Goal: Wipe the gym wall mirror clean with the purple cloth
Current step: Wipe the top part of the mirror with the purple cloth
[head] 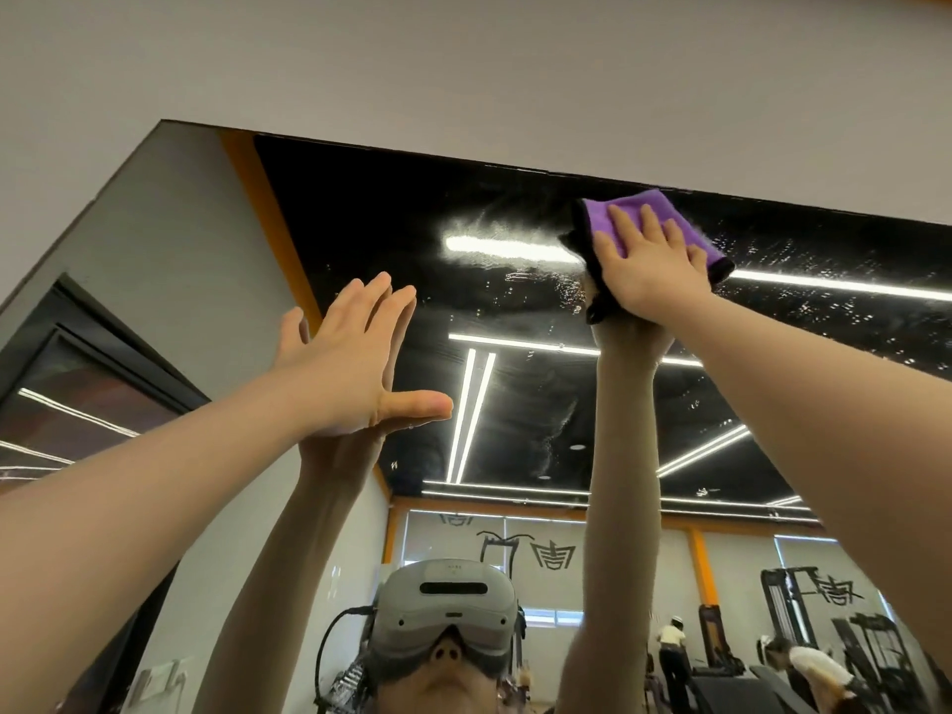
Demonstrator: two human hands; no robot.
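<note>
The wall mirror (515,301) fills most of the view, its top edge slanting across the upper frame. My right hand (649,265) presses the purple cloth (639,219) flat against the glass just under that top edge, fingers straight on the cloth. The cloth has a dark edge and is partly hidden under my palm. Wet streaks and droplets glint on the glass to either side of the cloth. My left hand (355,353) lies flat on the mirror lower and to the left, fingers straight, thumb spread out, holding nothing.
A plain wall (463,69) runs above the mirror. The glass reflects my raised arms, a headset, ceiling light strips, an orange-trimmed wall, gym machines and people at the lower right.
</note>
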